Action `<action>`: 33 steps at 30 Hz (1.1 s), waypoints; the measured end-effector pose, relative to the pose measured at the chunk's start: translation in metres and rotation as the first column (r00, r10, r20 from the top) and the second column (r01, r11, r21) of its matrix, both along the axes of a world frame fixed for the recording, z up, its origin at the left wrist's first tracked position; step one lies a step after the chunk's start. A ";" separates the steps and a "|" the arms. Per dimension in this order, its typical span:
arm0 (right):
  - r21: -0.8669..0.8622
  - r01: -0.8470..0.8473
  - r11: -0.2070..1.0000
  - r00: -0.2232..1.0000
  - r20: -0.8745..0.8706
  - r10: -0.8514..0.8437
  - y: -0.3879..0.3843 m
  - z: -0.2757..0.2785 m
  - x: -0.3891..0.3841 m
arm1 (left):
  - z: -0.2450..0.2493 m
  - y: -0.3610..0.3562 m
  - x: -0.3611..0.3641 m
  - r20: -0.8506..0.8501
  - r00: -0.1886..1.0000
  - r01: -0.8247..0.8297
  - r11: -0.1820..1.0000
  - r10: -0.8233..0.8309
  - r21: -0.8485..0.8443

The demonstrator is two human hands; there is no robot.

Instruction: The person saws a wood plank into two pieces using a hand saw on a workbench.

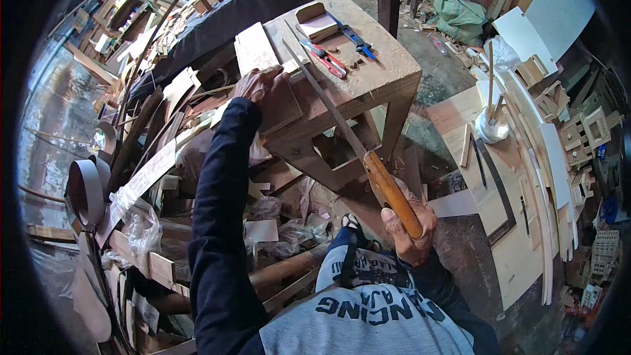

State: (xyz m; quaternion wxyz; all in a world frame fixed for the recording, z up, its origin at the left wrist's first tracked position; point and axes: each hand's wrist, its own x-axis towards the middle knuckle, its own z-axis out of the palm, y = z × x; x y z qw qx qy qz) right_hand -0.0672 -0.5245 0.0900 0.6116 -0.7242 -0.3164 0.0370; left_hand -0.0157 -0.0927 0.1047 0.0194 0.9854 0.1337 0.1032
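My right hand [411, 230] grips the orange wooden handle of a hand saw [342, 125]. Its long thin blade runs up and left across the edge of a small wooden workbench [388, 82]. My left hand [259, 85] presses down on a flat wooden board [255, 49] lying at the bench's left side, fingers curled over its near end. The saw blade meets the bench just right of that board. My dark sleeve runs down from the left hand.
Red-handled pliers [325, 59], blue-handled pliers [355, 38] and a small open box [317, 23] lie on the bench. Wood offcuts pile up at left. Plywood sheets [499, 190], a metal square and small wooden frames lie at right. My sandalled foot [351, 223] is below.
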 end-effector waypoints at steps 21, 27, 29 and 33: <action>-0.061 0.051 0.997 0.996 -0.063 -0.055 -0.003 -0.008 -0.017 | -0.042 -0.018 0.011 0.304 0.947 -0.070 0.990 0.105 -0.125; -0.086 -0.015 0.996 0.990 -0.140 0.002 -0.007 0.016 -0.021 | -0.051 -0.033 0.022 0.265 0.922 -0.291 0.957 0.282 -0.005; -0.056 0.000 0.998 1.000 0.013 0.000 -0.004 0.017 -0.018 | -0.050 -0.033 0.021 0.256 0.925 -0.288 0.958 0.281 -0.013; -0.081 -0.026 0.996 0.997 -0.075 0.020 -0.008 0.040 -0.026 | -0.048 -0.037 0.020 0.274 0.918 -0.292 0.956 0.286 -0.018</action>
